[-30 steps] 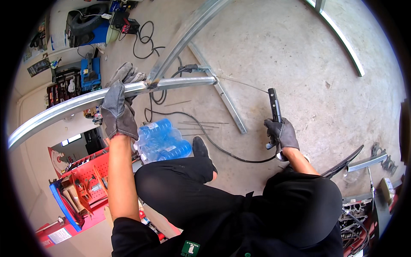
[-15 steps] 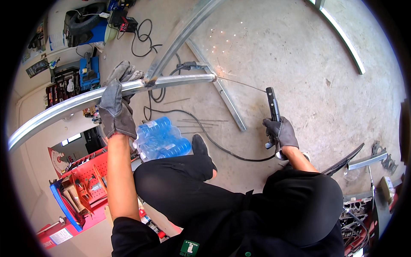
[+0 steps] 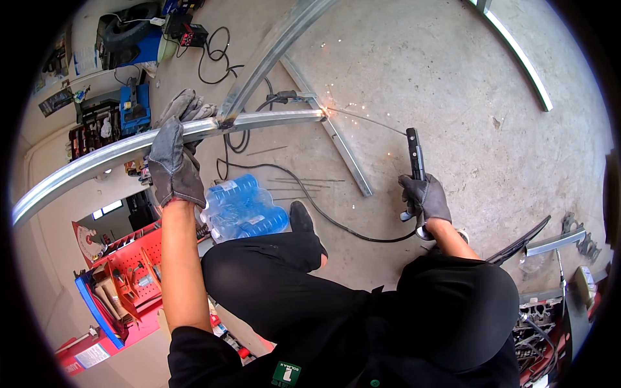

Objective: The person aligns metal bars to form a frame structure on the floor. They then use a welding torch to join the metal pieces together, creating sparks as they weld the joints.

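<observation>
My left hand (image 3: 173,167), in a dark grey work glove, is closed around a galvanized square metal tube (image 3: 272,119). Beyond the tube, grey glove material (image 3: 184,107) shows next to that hand; whether it is a separate glove is unclear. In my gloved right hand (image 3: 427,199) is a black welding electrode holder (image 3: 414,154), with its cable trailing left across the floor. A thin welding rod (image 3: 369,122) extends from the holder to the tube's right end, where sparks and an orange glow show. A second tube (image 3: 265,55) joins the first at a darkened weld.
Another metal tube (image 3: 346,158) lies under the work, with a clamp (image 3: 284,97) by it. Shrink-wrapped blue bottles (image 3: 242,210) and loose rods (image 3: 301,189) lie near my foot. A red tool cart (image 3: 132,278) stands left; a black cable (image 3: 323,213) crosses the floor.
Sparks at the tube's end have become brighter and spread wider. The electrode holder has shifted slightly right, and the rod's tip sits a little higher. My left hand stays put.
</observation>
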`<state>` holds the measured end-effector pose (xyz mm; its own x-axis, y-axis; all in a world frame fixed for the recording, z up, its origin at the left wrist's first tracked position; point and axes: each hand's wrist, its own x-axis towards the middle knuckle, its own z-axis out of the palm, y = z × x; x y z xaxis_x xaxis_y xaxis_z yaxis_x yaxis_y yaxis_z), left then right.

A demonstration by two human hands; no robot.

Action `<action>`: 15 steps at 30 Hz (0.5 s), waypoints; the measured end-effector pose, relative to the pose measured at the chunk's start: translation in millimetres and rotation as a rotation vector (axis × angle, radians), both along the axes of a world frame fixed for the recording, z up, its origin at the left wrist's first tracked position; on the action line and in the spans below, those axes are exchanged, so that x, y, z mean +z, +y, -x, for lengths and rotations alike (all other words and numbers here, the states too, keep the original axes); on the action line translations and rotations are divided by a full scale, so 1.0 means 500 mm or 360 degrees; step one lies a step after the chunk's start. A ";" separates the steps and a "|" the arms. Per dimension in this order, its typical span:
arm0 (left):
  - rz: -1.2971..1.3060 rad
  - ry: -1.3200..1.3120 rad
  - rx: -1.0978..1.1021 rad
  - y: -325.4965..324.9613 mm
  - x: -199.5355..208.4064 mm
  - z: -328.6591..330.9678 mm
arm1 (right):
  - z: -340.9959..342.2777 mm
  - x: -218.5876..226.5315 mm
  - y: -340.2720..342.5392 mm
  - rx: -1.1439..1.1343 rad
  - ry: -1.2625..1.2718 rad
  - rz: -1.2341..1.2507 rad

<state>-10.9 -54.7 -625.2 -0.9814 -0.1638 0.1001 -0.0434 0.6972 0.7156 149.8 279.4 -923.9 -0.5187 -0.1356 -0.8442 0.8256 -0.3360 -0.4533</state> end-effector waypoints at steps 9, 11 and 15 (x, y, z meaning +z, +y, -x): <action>0.0444 0.0135 0.0002 -0.095 -0.010 0.002 | -0.002 -0.004 -0.008 0.0008 -0.0037 0.0085; 0.0304 0.0100 0.0037 -0.070 -0.006 -0.001 | 0.000 0.005 -0.005 0.0013 -0.0056 0.0100; -0.0107 0.0036 0.0109 0.005 0.000 -0.003 | -0.004 0.003 -0.003 0.0016 -0.0068 0.0117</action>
